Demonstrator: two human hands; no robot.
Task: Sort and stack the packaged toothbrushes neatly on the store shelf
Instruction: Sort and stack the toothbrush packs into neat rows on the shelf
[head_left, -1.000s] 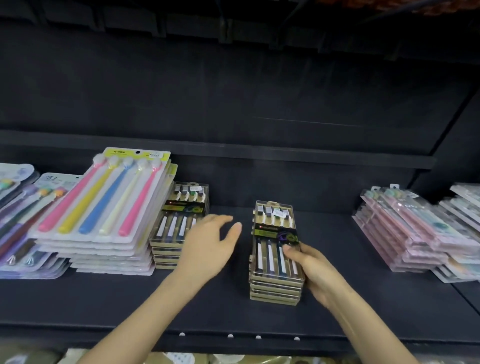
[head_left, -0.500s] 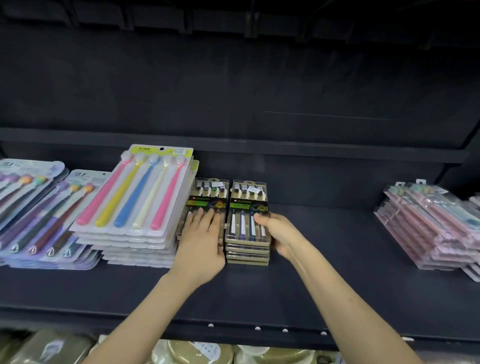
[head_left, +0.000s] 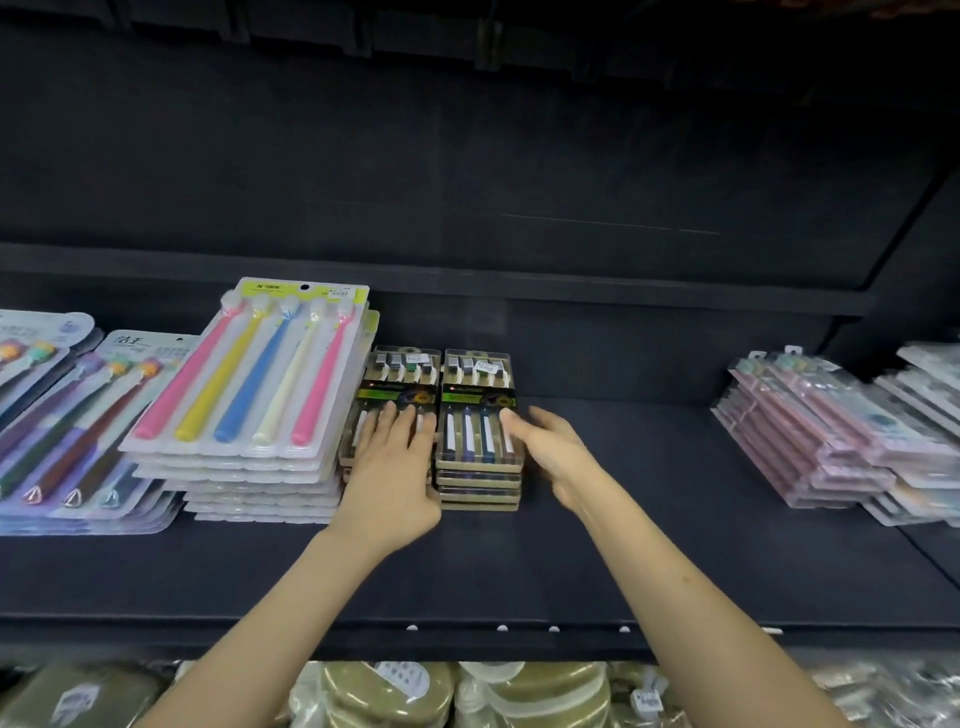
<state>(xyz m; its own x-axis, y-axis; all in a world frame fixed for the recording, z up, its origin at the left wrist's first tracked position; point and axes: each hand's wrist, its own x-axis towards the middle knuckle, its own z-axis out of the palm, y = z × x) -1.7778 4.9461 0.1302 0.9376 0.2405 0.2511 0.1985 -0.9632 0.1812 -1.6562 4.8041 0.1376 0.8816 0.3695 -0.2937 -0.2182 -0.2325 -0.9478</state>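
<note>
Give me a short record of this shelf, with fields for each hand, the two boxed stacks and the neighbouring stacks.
left hand: flat, fingers straight, rests on top of the left boxed stack
right hand: open, thumb touches the top right edge of the right boxed stack
boxed stacks: side by side, very close; contact cannot be told
left neighbours: five-colour packs, then purple packs
right neighbours: pink packs, apart from the boxed stacks
shelf: black
</note>
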